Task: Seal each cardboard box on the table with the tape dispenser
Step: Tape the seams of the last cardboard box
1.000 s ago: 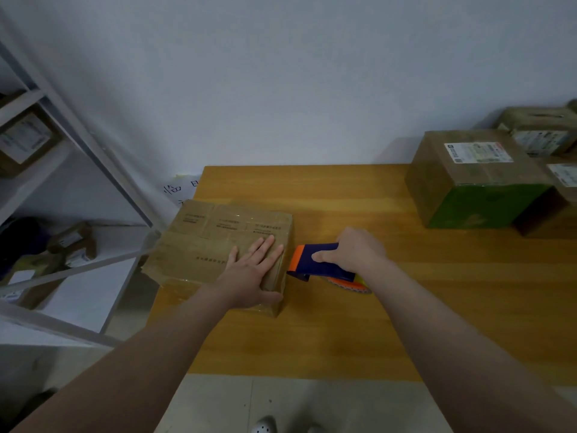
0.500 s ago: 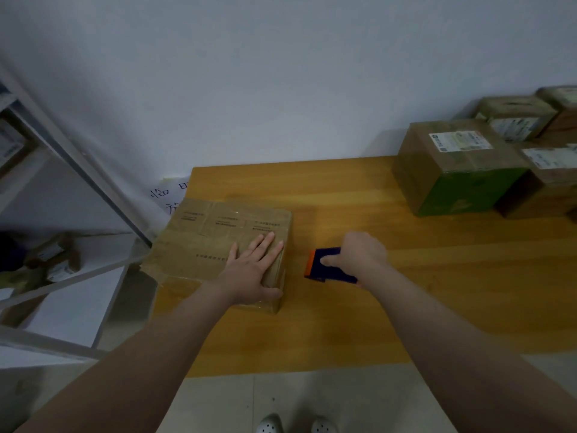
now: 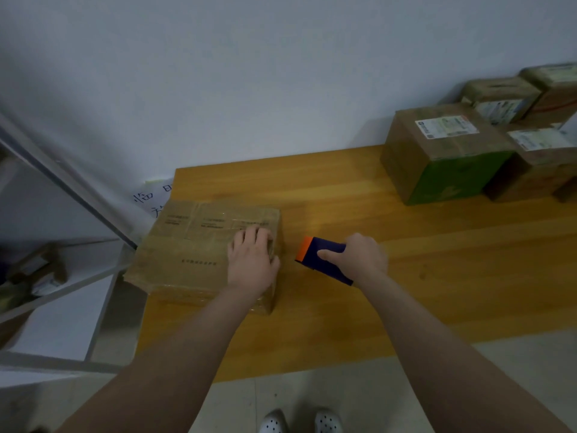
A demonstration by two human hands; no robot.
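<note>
The flat cardboard box lies closed at the table's left end, contents hidden. Labelled boxes stand closed far right. The left hand rests palm-down on the flat box, gripping nothing. The right hand grips the blue-and-orange tape dispenser just right of that box.

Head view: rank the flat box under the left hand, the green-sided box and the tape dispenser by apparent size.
1. Flat box, though it is nearer the camera, so its lead is unsure.
2. Green-sided box.
3. Tape dispenser, clearly smallest, partly covered by the right hand.
</note>
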